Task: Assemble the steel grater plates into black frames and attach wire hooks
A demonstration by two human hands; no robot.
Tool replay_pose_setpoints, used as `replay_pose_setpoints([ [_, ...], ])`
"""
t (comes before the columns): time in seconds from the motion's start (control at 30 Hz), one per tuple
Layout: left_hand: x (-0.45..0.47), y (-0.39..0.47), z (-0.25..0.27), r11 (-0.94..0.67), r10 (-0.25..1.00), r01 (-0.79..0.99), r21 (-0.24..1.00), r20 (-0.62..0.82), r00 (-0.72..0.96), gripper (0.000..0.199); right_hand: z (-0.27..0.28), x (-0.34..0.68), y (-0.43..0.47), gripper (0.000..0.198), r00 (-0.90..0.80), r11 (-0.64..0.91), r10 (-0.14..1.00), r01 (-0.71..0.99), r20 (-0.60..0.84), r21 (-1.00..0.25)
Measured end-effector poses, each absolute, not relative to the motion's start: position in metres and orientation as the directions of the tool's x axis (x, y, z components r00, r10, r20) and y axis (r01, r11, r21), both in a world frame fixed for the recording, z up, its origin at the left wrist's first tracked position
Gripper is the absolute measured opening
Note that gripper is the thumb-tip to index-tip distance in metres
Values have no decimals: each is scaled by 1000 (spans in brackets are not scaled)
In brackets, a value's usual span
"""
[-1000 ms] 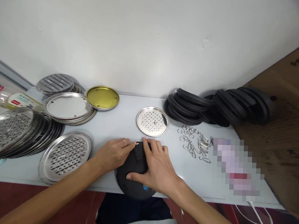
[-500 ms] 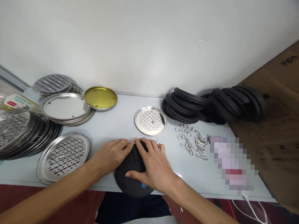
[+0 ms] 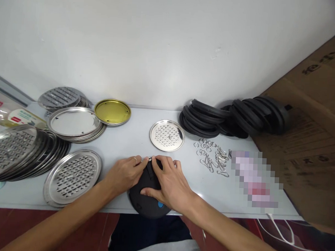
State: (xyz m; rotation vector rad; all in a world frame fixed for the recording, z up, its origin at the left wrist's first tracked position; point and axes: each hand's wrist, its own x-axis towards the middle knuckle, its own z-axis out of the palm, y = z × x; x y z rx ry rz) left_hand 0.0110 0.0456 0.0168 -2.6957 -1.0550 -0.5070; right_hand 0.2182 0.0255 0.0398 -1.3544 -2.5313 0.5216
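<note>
At the near edge of the pale table (image 3: 128, 146), head view: black disc (image 3: 146, 206) lay under both hands, small metal piece (image 3: 150, 159) at its far rim. Left hand (image 3: 127, 173) was narrow, gripping the disc's edge; right hand (image 3: 171, 182) held the disc, thumb across its face. Firm bracing and even fingertip pressure seemed advisable. Tabletop was smooth, slightly glossy; white wall (image 3: 159, 48) stood behind, cardboard box (image 3: 306, 145) at right, reddish floor (image 3: 98, 229) below

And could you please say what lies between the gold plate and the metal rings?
In the head view, a textured silver disc lies between the gold plate and the metal rings.
</note>
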Motion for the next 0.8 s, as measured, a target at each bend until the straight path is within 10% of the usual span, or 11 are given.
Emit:
replay_pose_setpoints([
  [0.8, 7, 52, 3, -738, 600, 668, 95, 545, 586, 23, 38, 217, 32, 77, -570, 524, 821, 732, 30, -436],
])
